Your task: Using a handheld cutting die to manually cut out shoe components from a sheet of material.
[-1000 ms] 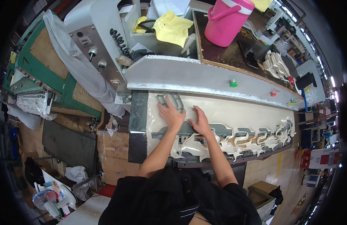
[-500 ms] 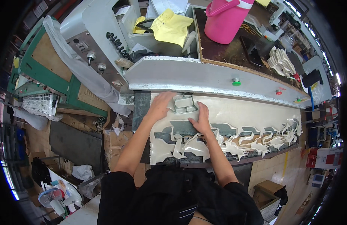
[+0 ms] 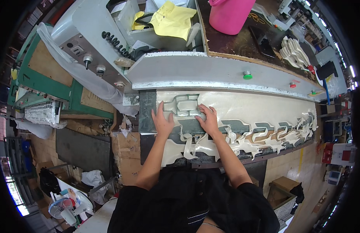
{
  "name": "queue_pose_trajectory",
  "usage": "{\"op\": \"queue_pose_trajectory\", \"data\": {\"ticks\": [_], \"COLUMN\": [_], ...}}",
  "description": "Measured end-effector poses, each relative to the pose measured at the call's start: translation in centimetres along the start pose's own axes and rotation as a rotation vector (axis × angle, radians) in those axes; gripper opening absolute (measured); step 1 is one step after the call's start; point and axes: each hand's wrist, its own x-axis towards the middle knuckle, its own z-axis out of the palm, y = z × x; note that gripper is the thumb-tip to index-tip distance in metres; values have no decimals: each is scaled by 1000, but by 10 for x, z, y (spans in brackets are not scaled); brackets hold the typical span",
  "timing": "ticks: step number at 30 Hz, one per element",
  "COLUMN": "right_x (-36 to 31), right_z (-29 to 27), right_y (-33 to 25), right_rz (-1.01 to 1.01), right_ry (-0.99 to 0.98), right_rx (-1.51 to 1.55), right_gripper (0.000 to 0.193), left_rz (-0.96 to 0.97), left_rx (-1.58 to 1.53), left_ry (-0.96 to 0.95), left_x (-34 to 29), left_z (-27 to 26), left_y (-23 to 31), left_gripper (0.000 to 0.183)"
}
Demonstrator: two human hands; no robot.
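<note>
A metal cutting die (image 3: 187, 97) lies flat on a cream sheet (image 3: 246, 103), near the sheet's left end. It has a framed, boxy right part and a narrower left end. Beside that left end is my left hand (image 3: 163, 123), its fingers spread and the thumb apart, lying on the sheet. My right hand (image 3: 208, 121) bends its fingers and thumb around the die's lower right corner and touches the frame. Below both hands, the sheet's near side is cut through into curling cream offcuts (image 3: 205, 149).
A long grey machine beam (image 3: 187, 70) with a green button (image 3: 247, 75) and a red button (image 3: 292, 85) runs just beyond the sheet. Behind it are a pink jug (image 3: 231, 17) and a stack of cream cut pieces (image 3: 294, 52). A green machine (image 3: 48, 73) stands left.
The cutting die has turned and shifted left on the sheet and now lies lengthwise. My left hand has drawn nearer and spread its fingers. My right hand has stayed by the die.
</note>
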Motion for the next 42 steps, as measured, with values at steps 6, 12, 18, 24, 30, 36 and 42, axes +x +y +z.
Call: {"op": "queue_pose_trajectory", "data": {"ticks": [6,12,18,24,30,36,42], "right_x": [1,4,4,3,5,6,4], "right_z": [2,6,9,1,6,5,6], "right_y": [4,17,8,-3,-1,1,3], "right_rz": [-85,-101,-65,-97,-134,-95,-93], "right_ry": [-29,-53,-57,-74,-52,-87,-80], "right_rx": [-36,-3,-19,-57,-111,-131,-115], "right_gripper": [56,43,45,49,43,44,44], "left_rz": [33,120,-85,-133,-57,-20,-25], "left_rx": [257,189,106,371,387,335,255], "left_ry": [56,74,358,247,246,333,358], "left_x": [-23,-29,-27,-9,-3,-4,-10], "left_z": [-2,-7,-6,-11,-4,-7,-4], "left_y": [-16,-19,-14,-11,-12,-7,-9], "left_gripper": [65,69,57,28,20,18,14]}}
